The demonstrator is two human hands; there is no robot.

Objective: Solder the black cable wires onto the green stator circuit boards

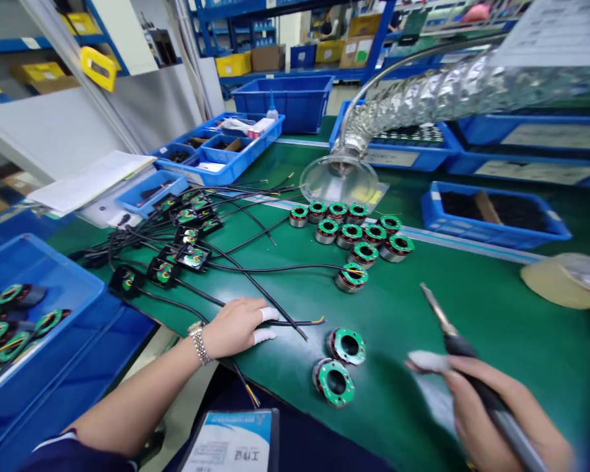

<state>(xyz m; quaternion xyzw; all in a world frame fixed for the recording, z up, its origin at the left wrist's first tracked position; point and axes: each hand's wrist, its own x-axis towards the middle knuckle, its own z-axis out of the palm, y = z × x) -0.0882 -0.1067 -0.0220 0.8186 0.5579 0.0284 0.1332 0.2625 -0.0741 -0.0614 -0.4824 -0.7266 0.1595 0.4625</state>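
Observation:
My left hand (238, 324), with white covers on two fingertips, is low over the near part of the mat. Its thumb and finger close on a black cable (295, 322) whose bare coloured wire ends point right. Another cable crosses it there. In my right hand (501, 406) is a soldering iron (459, 344), its tip pointing up and left above the mat. Between the hands stand two stators with green ring boards, one (353, 345) behind the other (339, 383). Further back, one stator (353, 278) has a cable's yellow wires at its board.
Several stators (350, 235) stand below a clear extraction hood (341, 180) on a foil duct. Black boxes (162, 270) with cables lie left. A blue bin (44, 262) holds stators at far left. A tape roll (565, 278) and blue tray (496, 229) are at right.

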